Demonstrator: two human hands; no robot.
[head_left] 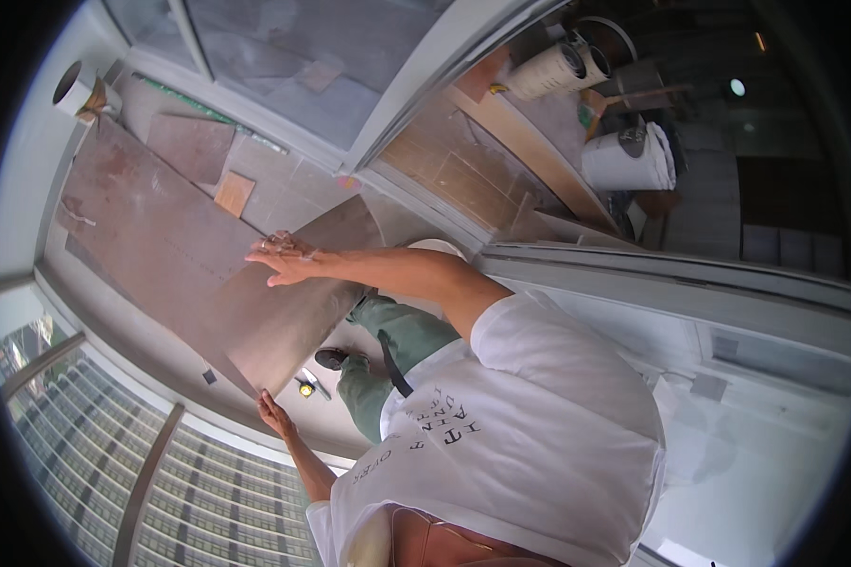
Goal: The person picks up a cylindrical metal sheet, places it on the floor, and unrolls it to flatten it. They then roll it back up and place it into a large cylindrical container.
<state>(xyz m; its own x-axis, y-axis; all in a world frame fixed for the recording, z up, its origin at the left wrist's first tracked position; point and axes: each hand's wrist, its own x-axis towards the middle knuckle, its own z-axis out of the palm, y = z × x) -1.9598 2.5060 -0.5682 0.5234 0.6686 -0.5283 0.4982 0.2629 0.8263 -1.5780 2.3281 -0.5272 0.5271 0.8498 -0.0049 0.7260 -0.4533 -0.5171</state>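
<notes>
A long brown sheet stretches over the floor in front of me, its near end bent up and folded back toward my legs. My left hand is at the left corner of that fold, with its fingers closed around the edge. Over the middle of the folded part reaches my right hand, its fingers apart and marked with something whitish. Whether that palm touches the sheet cannot be told. Beside my shoe lie a yellow and black tape measure and a utility knife.
A smaller brown piece and a square tan tile lie right of the sheet. A white bucket stands at the far left. Sliding glass doors border the right, with more buckets behind. Windows line the left.
</notes>
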